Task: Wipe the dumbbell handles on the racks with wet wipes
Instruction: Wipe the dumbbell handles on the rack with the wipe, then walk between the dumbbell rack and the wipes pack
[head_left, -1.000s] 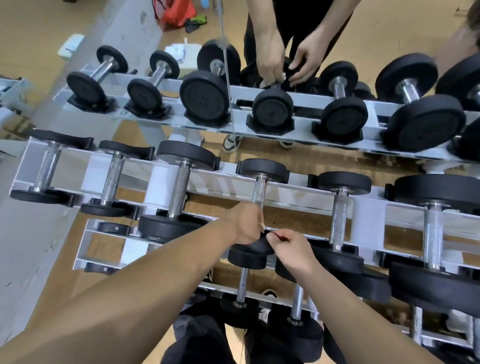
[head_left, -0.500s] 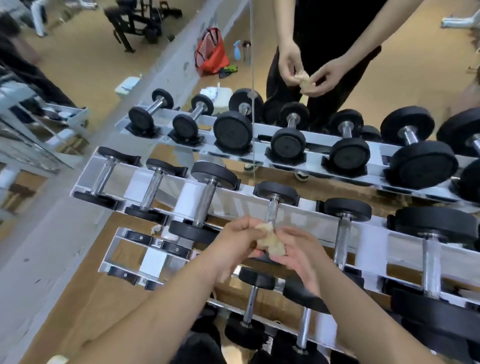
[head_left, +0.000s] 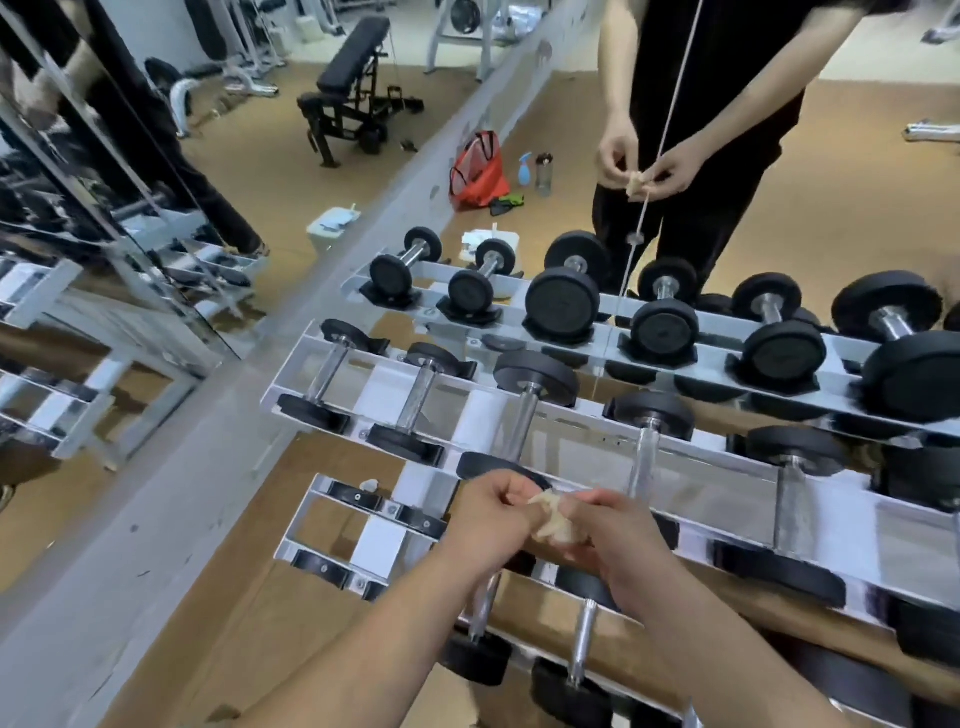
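Above the rack (head_left: 384, 387), the left hand (head_left: 488, 522) and the right hand (head_left: 615, 543) are both pinching one crumpled wipe (head_left: 551, 519) between them, and the nearest handle (head_left: 644, 457) is lying just past the right hand, pointing straight away from the person.

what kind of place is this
Most likely a gym: a rack loaded with dumbbells, a padded weight bench on the floor behind, and a big wall mirror at the left.
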